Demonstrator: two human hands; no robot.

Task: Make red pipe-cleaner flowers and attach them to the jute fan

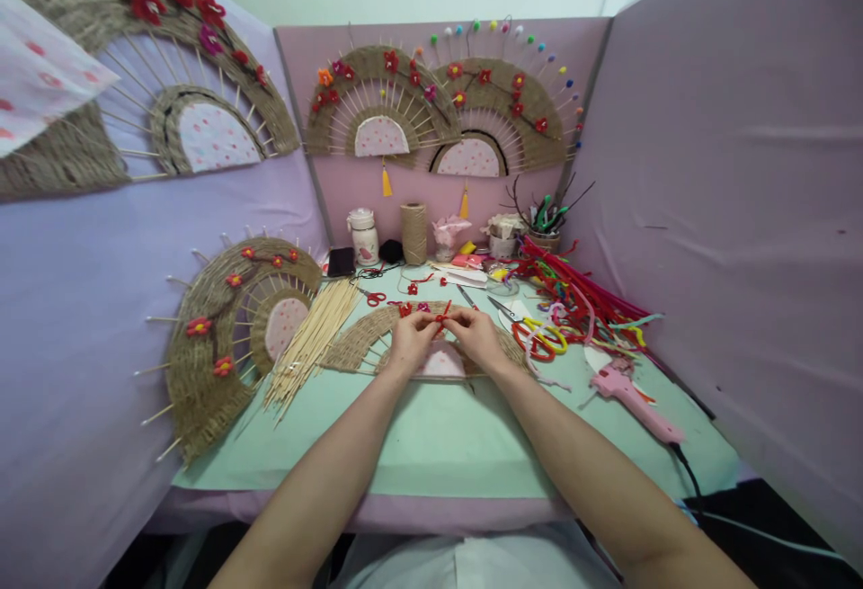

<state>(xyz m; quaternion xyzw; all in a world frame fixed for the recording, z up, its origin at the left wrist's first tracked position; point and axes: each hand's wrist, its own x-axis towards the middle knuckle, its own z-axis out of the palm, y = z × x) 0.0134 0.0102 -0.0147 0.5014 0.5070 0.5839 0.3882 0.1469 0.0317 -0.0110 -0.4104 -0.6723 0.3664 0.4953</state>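
Through the head camera, my only view, I look down on a desk [465, 450] covered in pale green, where the bare left hand [411, 342] and the bare right hand [474, 335] meet over a half-round fan of tan twine and pale sticks [354, 342]. Both are closed in fingertip pinches on a small, bright red, fuzzy strip [441, 316], likely a pipe cleaner, held just above the fan's upper part; one end pokes up between them. Its exact folds are too small for me to make out. I judge it nearly weightless, soft outside but with a wire core that bends easily and keeps its shape, so slipping worries me less than crushing a formed curl. I would take it by thumb and forefinger near the bend, one hand steadying and the other shaping, minding any sharp cut ends. The fan under it looks light and rather fragile; I would grip its wound twine band, not the thin spokes. To the right lie scissors with yellow handles [549, 335] and, farther off, a pink glue gun [637, 405], whose tip may be hot.
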